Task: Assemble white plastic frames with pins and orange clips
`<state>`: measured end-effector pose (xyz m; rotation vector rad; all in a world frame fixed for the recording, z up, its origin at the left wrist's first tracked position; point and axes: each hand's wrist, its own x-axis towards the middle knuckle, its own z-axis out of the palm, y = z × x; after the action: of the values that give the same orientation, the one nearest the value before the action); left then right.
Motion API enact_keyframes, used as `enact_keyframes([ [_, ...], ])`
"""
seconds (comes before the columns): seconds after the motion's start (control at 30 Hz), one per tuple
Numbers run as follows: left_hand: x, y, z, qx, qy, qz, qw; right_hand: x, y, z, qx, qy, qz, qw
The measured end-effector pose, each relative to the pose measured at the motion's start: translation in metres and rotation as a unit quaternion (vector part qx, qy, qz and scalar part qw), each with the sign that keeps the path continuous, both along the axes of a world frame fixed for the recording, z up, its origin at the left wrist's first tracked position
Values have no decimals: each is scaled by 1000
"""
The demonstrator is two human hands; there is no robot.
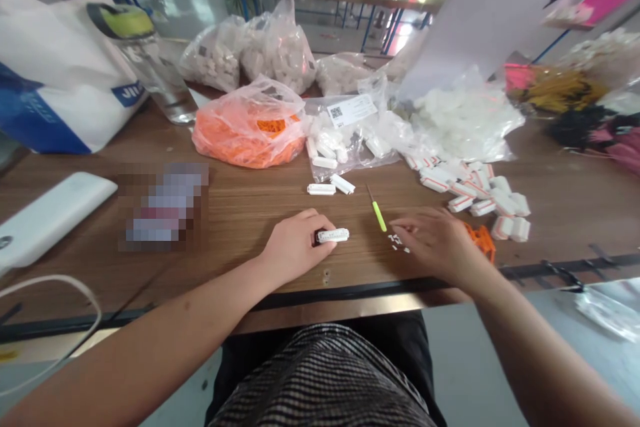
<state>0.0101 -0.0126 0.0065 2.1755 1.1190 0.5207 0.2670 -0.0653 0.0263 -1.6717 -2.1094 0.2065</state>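
Note:
My left hand (300, 247) is closed around a white plastic connector housing (333, 235), gripping its left end between thumb and fingers just above the table. A row of small openings shows along the housing. My right hand (433, 243) is low over the table, smeared by motion, its fingertips beside several tiny white pieces (395, 240). Whether it pinches one cannot be made out. Between the hands lies a screwdriver-like tool with a yellow-green handle (379, 217) and a thin shaft. Two more white housings (321, 189) rest beyond my left hand. Orange parts (481, 241) are partly hidden behind my right hand.
White housings with orange strips (463, 188) are piled at right. Behind stand a bag of orange parts (250, 130), a labelled clear bag (355, 127) and a bag of whitish parts (460, 113). A water bottle (160, 73) and white power bank (55, 213) are at left.

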Motion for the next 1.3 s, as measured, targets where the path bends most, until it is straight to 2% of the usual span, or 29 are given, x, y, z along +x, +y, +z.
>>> enact_keyframes([
  [0.1, 0, 0, -2, 4, 2, -3, 1000, 37, -4, 1, -118, 15, -46, 992],
  [0.23, -1, 1, -4, 15, -3, -11, 1000, 51, -11, -2, -170, 36, -64, 983],
  [0.3, -2, 2, -4, 19, -5, -13, 1000, 48, -15, -5, -167, 16, -53, 984],
  [0.47, -2, 3, -4, 21, -5, -20, 1000, 42, -18, -10, -70, -79, -12, 994],
  [0.53, -2, 3, -4, 21, -7, -22, 1000, 46, -18, -11, -55, -97, 6, 994],
  [0.63, -2, 3, -5, 20, -10, -21, 1000, 52, -20, -11, -64, -72, 5, 995],
  [0.87, -2, 2, -4, 14, -7, -19, 1000, 50, -24, -13, -110, 10, -75, 991],
  [1.07, -2, 2, -3, 10, -9, -22, 1000, 48, -25, -16, -120, 46, -50, 990],
  [1.3, -2, 2, -2, 4, -12, -23, 1000, 47, -26, -12, -128, 58, -87, 986],
])
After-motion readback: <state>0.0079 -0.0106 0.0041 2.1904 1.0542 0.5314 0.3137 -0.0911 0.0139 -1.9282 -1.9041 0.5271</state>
